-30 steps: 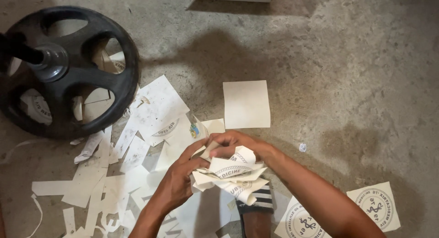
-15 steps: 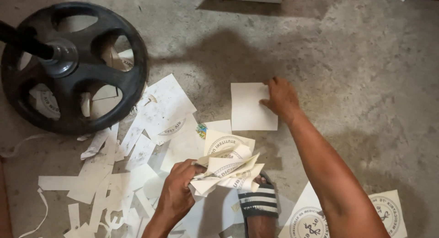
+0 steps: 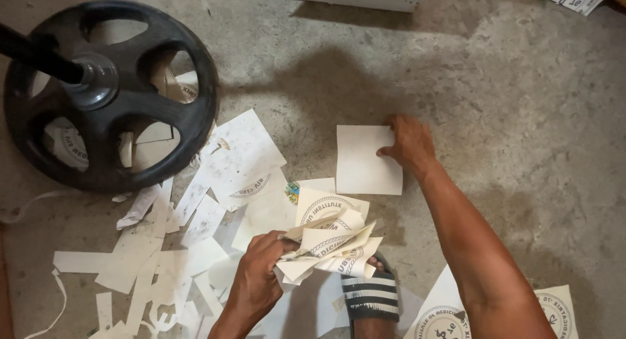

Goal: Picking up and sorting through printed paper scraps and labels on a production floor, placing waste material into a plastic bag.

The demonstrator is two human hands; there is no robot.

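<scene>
Rough, stained grey concrete floor (image 3: pixel 521 117)

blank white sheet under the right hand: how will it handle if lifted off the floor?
The white sheet lies flat on the concrete floor, so it is probably thin, light and floppy. With no raised edge, the right hand likely has to slide or peel it. The crumpled bundle in the left hand suggests such paper creases easily.

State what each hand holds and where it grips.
The left hand holds a bundle of crumpled printed papers by its left edge. The right hand holds nothing; its fingers rest on the blank white sheet at its right edge.
</scene>
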